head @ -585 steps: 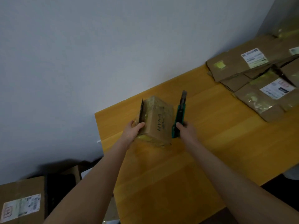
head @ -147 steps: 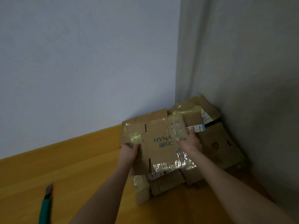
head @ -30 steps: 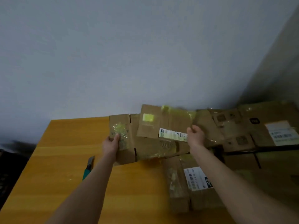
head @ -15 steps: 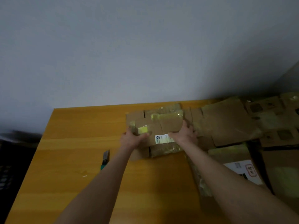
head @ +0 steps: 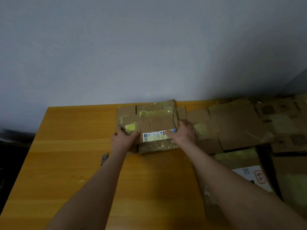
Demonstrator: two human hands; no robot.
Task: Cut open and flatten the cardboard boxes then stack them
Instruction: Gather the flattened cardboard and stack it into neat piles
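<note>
Lowered onto the table (head: 74, 130), the flattened box (head: 149, 120) lies crosswise between my left hand (head: 123, 140) and right hand (head: 182, 135), fingers gripping both ends.

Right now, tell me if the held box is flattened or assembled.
Flattened: the box lies flat on the table, left hand and right hand gripping it.

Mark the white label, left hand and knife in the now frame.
white label (head: 155, 136): head view, its middle.
left hand (head: 123, 141): head view, back of hand.
knife (head: 104, 159): head view, blade end.
</note>
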